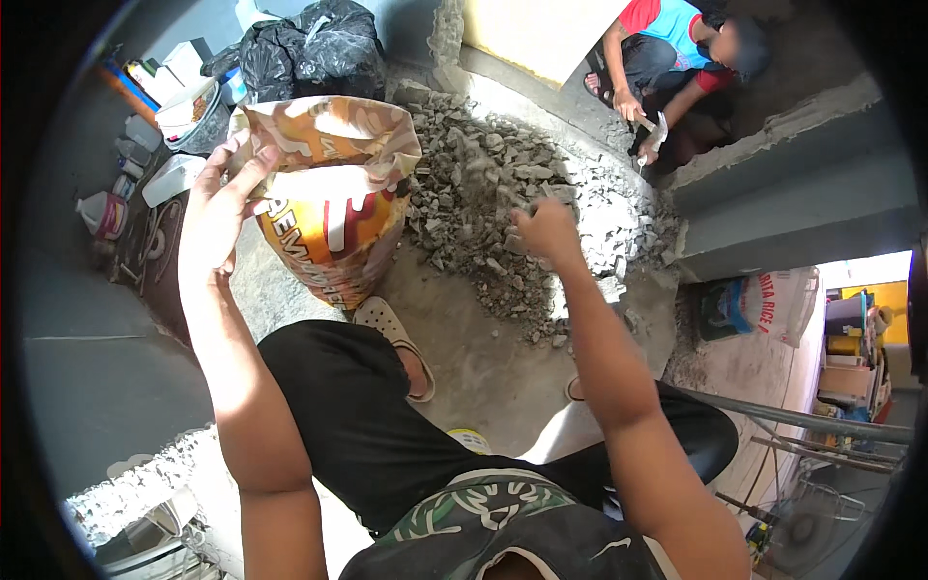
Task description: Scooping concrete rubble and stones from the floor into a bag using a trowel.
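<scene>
An orange-and-yellow printed sack (333,227) stands upright on the floor in front of me, its top open and the rim rolled outward. My left hand (217,198) pinches the near left side of that rim between thumb and fingers. To the right of the sack lies a heap of broken concrete rubble (483,179). Over the near part of this heap is my right hand (549,234), its fingers curled closed. Whatever it holds, if anything, is hidden from view. Grey chunks and dust surround it.
At the far right a crouching person (677,48) holds a hammer (657,130) near a broken wall edge (773,145). Black garbage bags (314,53) and a bucket (203,121) sit beyond the sack. A white rice sack (773,304) lies right, near metal bars (822,414).
</scene>
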The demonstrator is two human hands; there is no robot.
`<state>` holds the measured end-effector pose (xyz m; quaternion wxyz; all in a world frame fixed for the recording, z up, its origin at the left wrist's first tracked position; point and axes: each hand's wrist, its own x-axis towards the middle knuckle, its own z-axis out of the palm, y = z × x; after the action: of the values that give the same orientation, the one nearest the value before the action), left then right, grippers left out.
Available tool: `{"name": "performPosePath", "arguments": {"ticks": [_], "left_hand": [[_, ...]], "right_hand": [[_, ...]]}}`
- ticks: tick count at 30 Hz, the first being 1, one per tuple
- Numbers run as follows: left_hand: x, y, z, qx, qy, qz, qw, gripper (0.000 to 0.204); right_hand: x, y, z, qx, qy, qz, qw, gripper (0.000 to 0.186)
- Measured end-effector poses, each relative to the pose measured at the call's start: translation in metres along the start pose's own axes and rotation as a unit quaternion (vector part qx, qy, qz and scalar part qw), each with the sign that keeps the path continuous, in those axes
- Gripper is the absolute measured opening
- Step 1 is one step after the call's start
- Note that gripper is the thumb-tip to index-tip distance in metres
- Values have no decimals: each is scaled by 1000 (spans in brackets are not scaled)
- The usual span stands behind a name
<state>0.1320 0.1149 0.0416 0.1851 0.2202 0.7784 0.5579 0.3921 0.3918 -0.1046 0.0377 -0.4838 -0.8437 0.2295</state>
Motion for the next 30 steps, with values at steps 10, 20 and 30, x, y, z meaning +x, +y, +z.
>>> {"name": "performPosePath", "arguments": {"ticks": [10, 20, 30], "left_hand": [[1, -4, -6, 3, 26, -4, 1000, 71], [23, -33, -4, -60, 53, -6, 997, 56], [23, -37, -7, -156, 67, 6, 985, 57]], "right_hand": [[-10, -134, -113, -47, 117, -233, 964, 33], [-53, -132, -12, 10, 168, -320, 932, 31], [-90, 55, 54, 150, -1, -49, 987, 35]]}}
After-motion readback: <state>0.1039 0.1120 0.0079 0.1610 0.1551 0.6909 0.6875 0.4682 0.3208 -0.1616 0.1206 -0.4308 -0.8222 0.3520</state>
